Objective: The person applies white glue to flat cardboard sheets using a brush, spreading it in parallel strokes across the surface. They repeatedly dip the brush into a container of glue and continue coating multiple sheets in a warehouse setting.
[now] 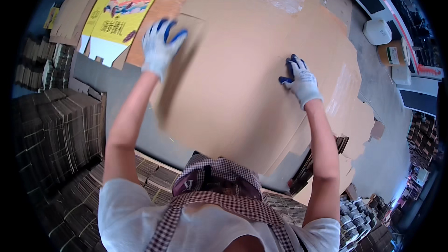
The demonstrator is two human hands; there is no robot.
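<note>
Both my hands wear white gloves with blue fingertips. My left hand point(161, 46) grips the upper left edge of a large plain brown cardboard sheet point(233, 93), which is lifted and slightly bent there. My right hand point(301, 80) presses flat on the same sheet near its right side, fingers curled on the surface. The sheet lies over other flat brown cardboard sheets point(275, 23) that spread toward the top. I wear a checked apron point(219, 191) over a white shirt.
Bundled stacks of folded cardboard point(56, 126) stand at the left and along the bottom. Yellow printed cardboard sheets point(123, 11) lie at the top left. A white container point(377, 31) and a tan bucket point(392, 52) sit on the grey floor at the right.
</note>
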